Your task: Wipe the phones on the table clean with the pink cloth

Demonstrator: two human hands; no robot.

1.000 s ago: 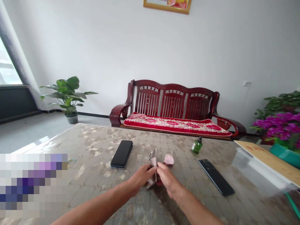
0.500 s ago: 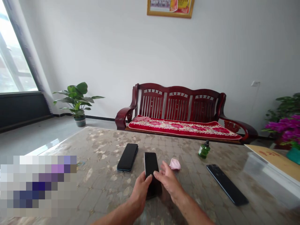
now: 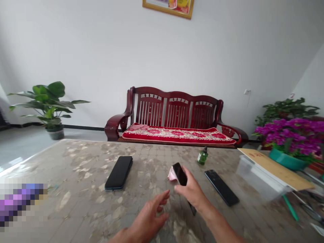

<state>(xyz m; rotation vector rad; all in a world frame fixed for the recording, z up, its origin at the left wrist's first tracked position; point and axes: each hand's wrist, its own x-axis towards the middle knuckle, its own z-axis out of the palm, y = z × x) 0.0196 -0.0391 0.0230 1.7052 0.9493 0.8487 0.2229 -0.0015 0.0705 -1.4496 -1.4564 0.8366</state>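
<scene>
Count two bare hands and three phones. With the right hand (image 3: 191, 192), grips one dark-screened held phone (image 3: 180, 173), fingers and thumb wrapped about its sides, tilted over the table (image 3: 88, 209). With the left hand (image 3: 152, 216), holds nothing: open, fingers loosely curved, apart from the held phone. Just beyond, shows one crumpled pink cloth (image 3: 172, 174), soft and creased (cannot tell if touched by the held phone). Farther left, see one flat black phone (image 3: 118, 173); to the right, one glossy dark phone (image 3: 222, 188), lying slantwise. Behind that, find one small green bottle (image 3: 202, 157), black-topped and upright, and one clear plastic box (image 3: 260, 180) under a tan sheet (image 3: 273, 168). Across the table, see one carved reddish wooden bench (image 3: 174, 109).
</scene>
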